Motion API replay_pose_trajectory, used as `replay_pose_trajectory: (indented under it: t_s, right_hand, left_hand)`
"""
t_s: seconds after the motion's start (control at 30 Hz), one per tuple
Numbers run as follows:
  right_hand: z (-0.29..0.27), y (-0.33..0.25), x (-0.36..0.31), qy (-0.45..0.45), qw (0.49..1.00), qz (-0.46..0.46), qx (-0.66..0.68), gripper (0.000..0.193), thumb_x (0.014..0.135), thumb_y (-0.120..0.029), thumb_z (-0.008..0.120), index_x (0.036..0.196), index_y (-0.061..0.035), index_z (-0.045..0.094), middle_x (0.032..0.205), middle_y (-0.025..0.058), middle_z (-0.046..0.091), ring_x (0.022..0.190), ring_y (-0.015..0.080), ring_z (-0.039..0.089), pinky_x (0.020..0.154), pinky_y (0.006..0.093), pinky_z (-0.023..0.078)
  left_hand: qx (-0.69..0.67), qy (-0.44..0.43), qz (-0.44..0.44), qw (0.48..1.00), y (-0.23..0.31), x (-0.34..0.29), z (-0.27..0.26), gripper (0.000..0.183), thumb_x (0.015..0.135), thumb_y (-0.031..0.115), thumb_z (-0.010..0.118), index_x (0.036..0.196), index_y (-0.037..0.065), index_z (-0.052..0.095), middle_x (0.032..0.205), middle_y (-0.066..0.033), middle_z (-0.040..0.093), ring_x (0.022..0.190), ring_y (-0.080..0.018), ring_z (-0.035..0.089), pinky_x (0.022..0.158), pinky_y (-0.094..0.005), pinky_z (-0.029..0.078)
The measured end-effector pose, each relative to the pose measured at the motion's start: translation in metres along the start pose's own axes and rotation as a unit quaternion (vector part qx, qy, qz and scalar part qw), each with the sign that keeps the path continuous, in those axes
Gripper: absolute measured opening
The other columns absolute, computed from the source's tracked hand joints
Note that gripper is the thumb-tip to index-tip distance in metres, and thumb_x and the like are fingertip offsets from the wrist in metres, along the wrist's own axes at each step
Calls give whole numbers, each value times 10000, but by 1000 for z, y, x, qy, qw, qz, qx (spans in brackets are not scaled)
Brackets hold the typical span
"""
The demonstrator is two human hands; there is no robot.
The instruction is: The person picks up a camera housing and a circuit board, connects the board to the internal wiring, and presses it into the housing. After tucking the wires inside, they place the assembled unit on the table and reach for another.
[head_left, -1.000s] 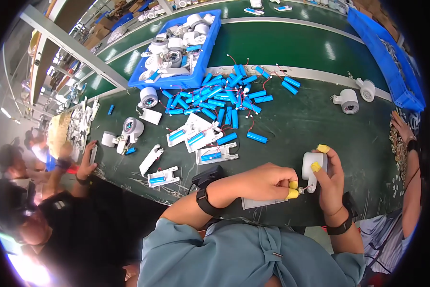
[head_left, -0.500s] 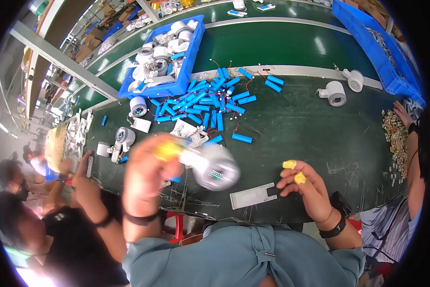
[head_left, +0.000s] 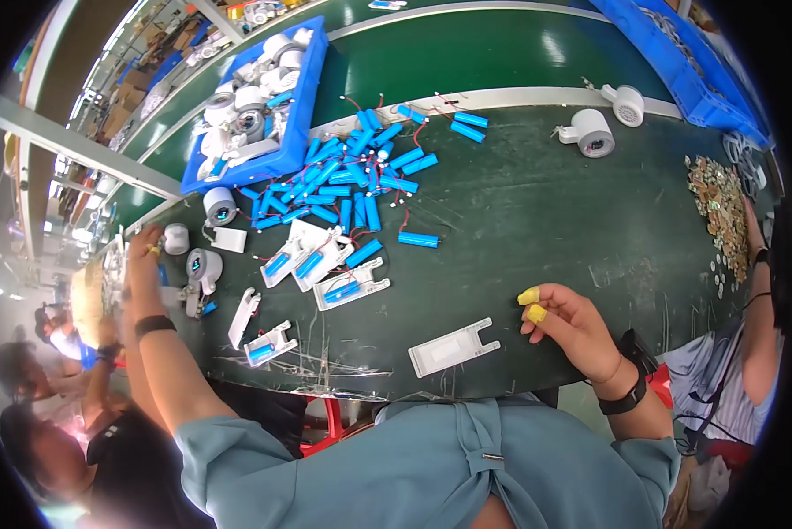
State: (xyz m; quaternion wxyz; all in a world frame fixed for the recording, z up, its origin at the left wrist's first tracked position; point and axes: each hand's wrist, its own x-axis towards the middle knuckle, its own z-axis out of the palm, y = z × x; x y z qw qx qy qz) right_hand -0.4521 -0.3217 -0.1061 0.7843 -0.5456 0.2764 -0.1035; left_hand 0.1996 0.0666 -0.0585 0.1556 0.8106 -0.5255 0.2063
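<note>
My left hand (head_left: pixel 143 245), with yellow tape on a finger, reaches to the far left of the bench. Its fingers look closed at the side of a white round-headed device (head_left: pixel 176 239); its neck is hidden there. More such devices stand close by, one with a dark lens-like face (head_left: pixel 204 267). My right hand (head_left: pixel 568 328) hovers above the bench at the right, thumb and forefinger wrapped in yellow tape, fingers loosely apart around nothing. Left of it lies a flat white plastic cover (head_left: pixel 453 347) with a notched end.
Blue wired battery cells (head_left: pixel 325 181) are heaped mid-bench, near white housings holding cells (head_left: pixel 343 286). A blue crate (head_left: pixel 312 115) of white devices stands behind; another blue crate (head_left: pixel 709 106) is far right. Small brown parts (head_left: pixel 720 207) lie below it. Co-workers sit on both sides.
My left hand has carried the white device from above the middle of the bench to its far left. The right hand stays nearly still. The whole view has shifted slightly.
</note>
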Motion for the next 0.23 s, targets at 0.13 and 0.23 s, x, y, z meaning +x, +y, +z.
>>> replay_pose_trajectory:
  t_s: [0.13,0.23]
  right_hand:
    - [-9,5,0,-10,1000,12,-7,246,960,-80,530,1191,6,533,979,49,614,870,108,607,736,234,501]
    - [-10,3,2,-13,999,34,-19,252,961,-87,529,1196,4,530,989,55,613,873,113,608,736,234,504]
  left_hand:
    - [-54,-16,-319,946,138,21,22,314,865,54,549,1161,-12,629,1074,-102,667,973,-156,622,826,-252,472]
    - [-200,-102,-267,937,246,28,18,333,874,53,555,1194,-21,606,1054,-81,665,980,-154,617,831,-260,472]
